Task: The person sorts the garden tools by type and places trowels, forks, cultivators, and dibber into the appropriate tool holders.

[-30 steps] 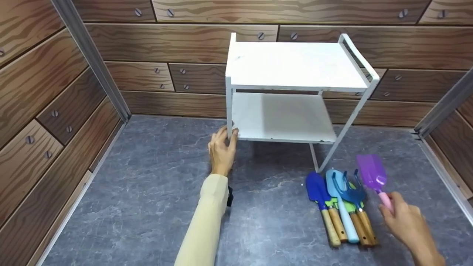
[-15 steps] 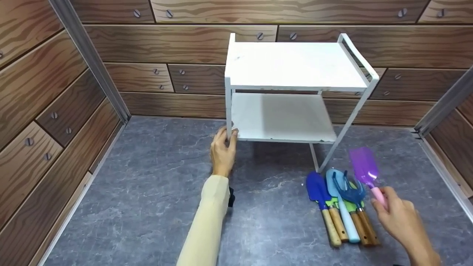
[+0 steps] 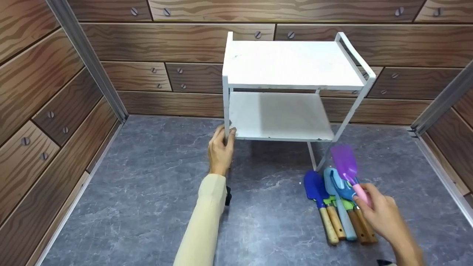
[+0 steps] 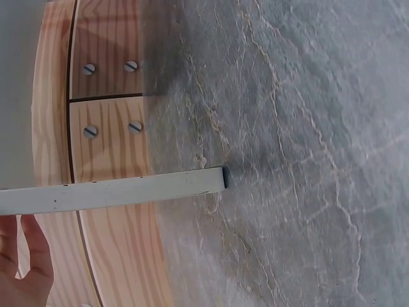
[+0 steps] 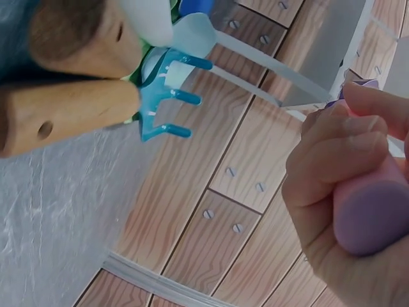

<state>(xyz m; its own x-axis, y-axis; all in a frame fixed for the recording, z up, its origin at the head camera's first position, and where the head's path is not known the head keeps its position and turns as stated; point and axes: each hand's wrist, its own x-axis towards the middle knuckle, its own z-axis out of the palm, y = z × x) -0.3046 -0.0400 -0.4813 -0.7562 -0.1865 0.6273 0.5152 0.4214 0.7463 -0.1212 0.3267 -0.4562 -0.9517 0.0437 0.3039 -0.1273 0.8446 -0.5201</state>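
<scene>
A white two-tier shelf rack (image 3: pixel 281 114) stands towards the back. My left hand (image 3: pixel 220 151) holds its front left leg, thumb at the lower tier's corner; the leg (image 4: pixel 128 192) also crosses the left wrist view. With its fingers curled round the pink handle, my right hand (image 3: pixel 382 212) grips a purple hand trowel (image 3: pixel 343 160), raised over a row of garden tools. In that row are a dark blue trowel (image 3: pixel 314 186), a light blue trowel (image 3: pixel 345 221) and a blue hand fork (image 5: pixel 156 99). Something bright green lies beneath them, mostly covered.
The grey marbled floor (image 3: pixel 140 192) is bounded by wood-patterned walls (image 3: pixel 155 42) with metal strips at the corners. The tool row lies just in front of the rack's front right leg. Several wooden handles point towards me.
My right hand has carried the purple trowel leftwards, from beside the tool row to above it. The left hand stays on the rack's leg. The view shifts slightly.
</scene>
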